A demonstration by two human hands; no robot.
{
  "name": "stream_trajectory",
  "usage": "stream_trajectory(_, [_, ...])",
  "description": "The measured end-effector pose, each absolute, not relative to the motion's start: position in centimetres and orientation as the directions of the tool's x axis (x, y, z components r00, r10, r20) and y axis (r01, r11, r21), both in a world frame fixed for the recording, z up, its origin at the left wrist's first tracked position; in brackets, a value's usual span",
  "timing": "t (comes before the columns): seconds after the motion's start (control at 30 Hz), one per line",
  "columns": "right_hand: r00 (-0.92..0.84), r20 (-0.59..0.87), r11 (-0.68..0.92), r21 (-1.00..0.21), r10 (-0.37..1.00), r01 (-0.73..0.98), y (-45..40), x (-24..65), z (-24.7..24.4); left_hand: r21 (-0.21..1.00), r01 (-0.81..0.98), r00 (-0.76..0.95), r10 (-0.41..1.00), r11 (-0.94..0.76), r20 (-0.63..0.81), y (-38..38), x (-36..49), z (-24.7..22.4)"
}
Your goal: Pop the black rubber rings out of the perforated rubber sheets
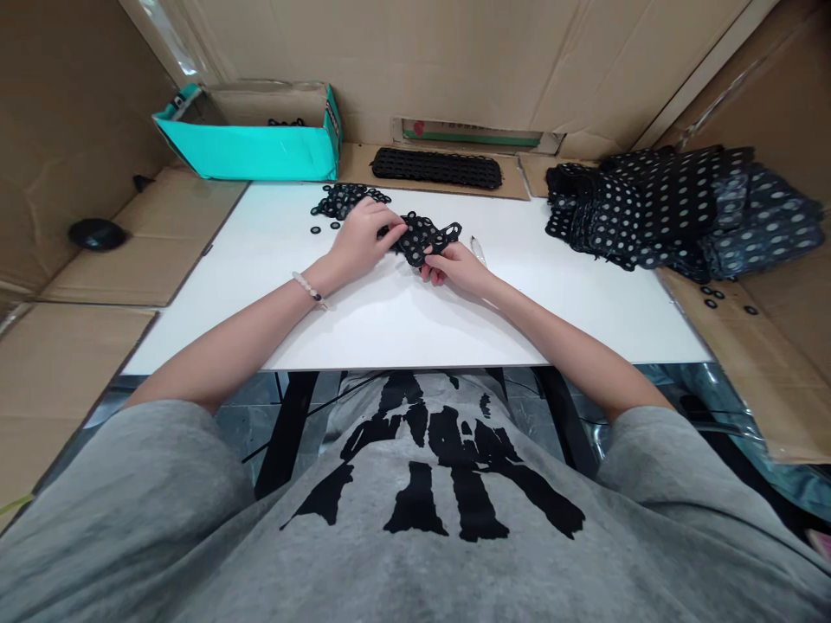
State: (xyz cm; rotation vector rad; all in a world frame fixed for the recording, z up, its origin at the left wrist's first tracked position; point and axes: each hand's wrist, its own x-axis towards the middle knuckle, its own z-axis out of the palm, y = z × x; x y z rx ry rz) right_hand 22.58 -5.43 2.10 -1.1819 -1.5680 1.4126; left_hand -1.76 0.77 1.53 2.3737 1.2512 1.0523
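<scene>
A small piece of black perforated sheet (419, 238), dotted with round holes, is held just above the white table (571, 320). My right hand (458, 264) grips its lower right side, thumb on top and fingers curled beneath. At the sheet's left edge, my left hand (367, 234) is closed in a pinch. Whether a ring or only the sheet is between those fingertips is hidden. Behind the left hand lies a pile of small black rings (347, 199), with a few loose ones beside it. A clear, pen-like tool (478, 251) with a dark tip lies beyond my right hand.
A turquoise box (260, 151) with black pieces inside stands at the back left. A stack of black perforated strips (436, 168) lies at the back. Larger dotted sheets (675, 208) are heaped at the right, near loose rings (711, 298). Cardboard walls (454, 61) surround the table.
</scene>
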Motion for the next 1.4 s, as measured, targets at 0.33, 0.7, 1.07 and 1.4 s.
stream_trajectory(0.33, [-0.308, -0.067, 0.001, -0.976, 0.949, 0.216, -5.2, 22.7, 1.9, 0.611, 0.464, 0.515, 0.757, -0.641, 0.403, -1.9, 1.0, 1.3])
stream_trajectory(0.7, [-0.284, -0.055, 0.000, -0.982, 0.957, 0.190, -5.3, 22.5, 1.7, 0.927, 0.223, 0.409, 0.892, -0.302, 0.192, 0.8, 0.1, 0.4])
stream_trajectory(1.07, [-0.290, -0.086, -0.035, -0.984, 0.953, 0.177, -5.4, 22.7, 1.4, 0.802, 0.440, 0.042, 0.901, -0.404, 0.431, 8.1, -6.8, -2.1])
stream_trajectory(1.4, [-0.179, -0.128, -0.106, -0.986, 0.976, 0.130, -5.0, 22.3, 1.0, 0.550, 0.549, 0.371, 0.773, -0.630, 0.515, 2.2, -2.6, 0.8])
